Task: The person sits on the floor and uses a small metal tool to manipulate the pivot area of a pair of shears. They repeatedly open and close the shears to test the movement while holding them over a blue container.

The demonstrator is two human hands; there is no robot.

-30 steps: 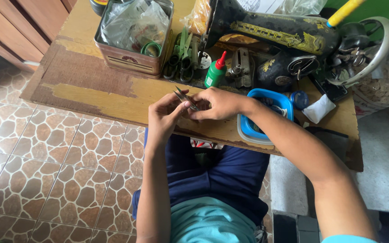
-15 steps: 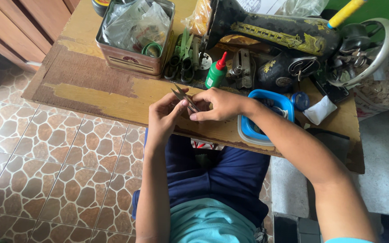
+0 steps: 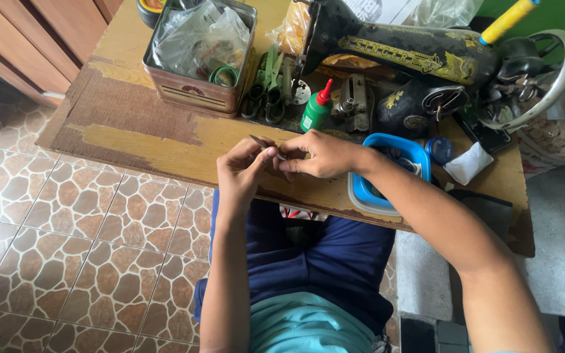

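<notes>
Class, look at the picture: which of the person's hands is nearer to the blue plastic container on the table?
Right. The right hand lies just beside the blue container; the left hand sits farther off, beyond the right.

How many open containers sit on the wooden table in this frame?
2. A metal tin stuffed with plastic bags stands at the table's far left. A blue plastic tub sits at the near edge, beside the right hand. Others may be hidden behind the sewing machine.

1. Rectangular metal tin (image 3: 194,91), 11 o'clock: holds clear plastic bags (image 3: 197,36).
2. Green glue bottle (image 3: 315,111), red cap, 12 o'clock.
3. Blue-rimmed plastic tub (image 3: 361,189), 2 o'clock.
</notes>
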